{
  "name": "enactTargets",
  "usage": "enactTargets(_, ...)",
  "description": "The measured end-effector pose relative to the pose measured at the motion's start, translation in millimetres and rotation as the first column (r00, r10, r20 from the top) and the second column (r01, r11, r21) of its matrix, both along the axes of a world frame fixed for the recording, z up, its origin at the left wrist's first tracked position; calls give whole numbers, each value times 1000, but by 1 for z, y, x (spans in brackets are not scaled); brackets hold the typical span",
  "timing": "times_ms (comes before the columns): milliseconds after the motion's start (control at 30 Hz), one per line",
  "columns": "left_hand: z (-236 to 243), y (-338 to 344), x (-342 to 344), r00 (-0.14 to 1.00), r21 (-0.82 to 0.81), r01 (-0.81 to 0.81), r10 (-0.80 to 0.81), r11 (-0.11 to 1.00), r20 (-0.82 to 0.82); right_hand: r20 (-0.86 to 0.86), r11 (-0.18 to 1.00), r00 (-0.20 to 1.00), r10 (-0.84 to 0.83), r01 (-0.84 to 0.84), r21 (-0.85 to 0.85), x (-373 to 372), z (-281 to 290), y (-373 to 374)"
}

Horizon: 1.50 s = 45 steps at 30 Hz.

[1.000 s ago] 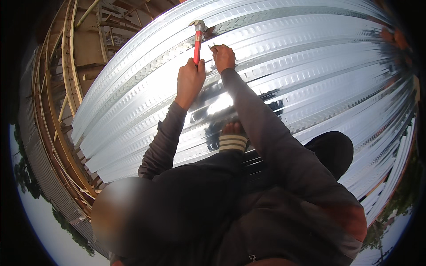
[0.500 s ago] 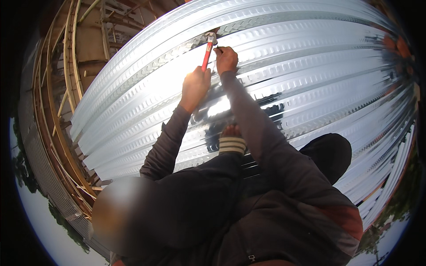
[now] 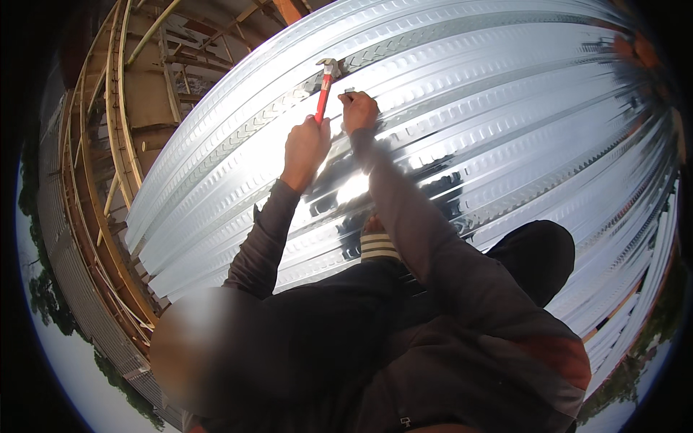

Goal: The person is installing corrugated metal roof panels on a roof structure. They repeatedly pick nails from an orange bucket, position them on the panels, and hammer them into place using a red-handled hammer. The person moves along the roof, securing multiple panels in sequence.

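My left hand (image 3: 304,151) is closed around the red handle of a hammer (image 3: 323,99). The hammer's metal head is at a raised rib of the shiny corrugated metal sheet (image 3: 462,83); whether it touches the metal, I cannot tell. Just right of the hammer, my right hand (image 3: 360,113) pinches a small dark piece between thumb and fingers, too small to name. Those fingertips are close to the sheet, apart from the hammer head. Dark sleeves cover both forearms.
My foot in a striped sandal (image 3: 380,247) rests on the sheeting between my arms. Beyond the sheet's left edge are wooden poles and framing (image 3: 119,108), with a grey corrugated roof (image 3: 68,238) farther out. Orange shapes (image 3: 635,50) show at the far right.
Both hands and the hammer appear slightly lower and farther left, while the whole view has shifted too. The gap between the hammer head and my right fingertips is a little wider.
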<state>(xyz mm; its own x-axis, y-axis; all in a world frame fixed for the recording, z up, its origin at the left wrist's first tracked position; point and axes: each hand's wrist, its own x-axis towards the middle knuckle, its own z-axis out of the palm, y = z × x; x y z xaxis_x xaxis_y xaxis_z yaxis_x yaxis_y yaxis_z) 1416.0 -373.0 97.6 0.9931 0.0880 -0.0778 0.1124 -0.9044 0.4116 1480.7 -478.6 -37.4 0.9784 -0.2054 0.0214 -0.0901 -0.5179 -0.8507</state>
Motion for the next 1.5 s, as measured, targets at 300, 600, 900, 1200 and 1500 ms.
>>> enactTargets(300, 4, 3, -6, 992, 68, 93, -99, 993, 82, -227, 992, 966, 120, -128, -22, -1, 9, 2)
enactTargets(600, -24, 9, 10, 988, 73, 127, -132, 989, 75, -111, 999, 994, 21, -24, -27, 9, -13, 0)
enactTargets(900, 3, -2, 2, 982, 84, 138, -148, 987, 118, -64, 999, 997, 51, -51, -1, -5, -18, 1)
enactTargets(1200, -12, 13, 20, 989, 117, 116, -126, 986, 76, -207, 996, 977, 61, -71, -46, 15, -12, 6)
enactTargets(1500, 21, -5, -2, 983, 51, 150, -154, 987, 100, -16, 998, 1000, 4, -5, -69, -3, -25, 3)
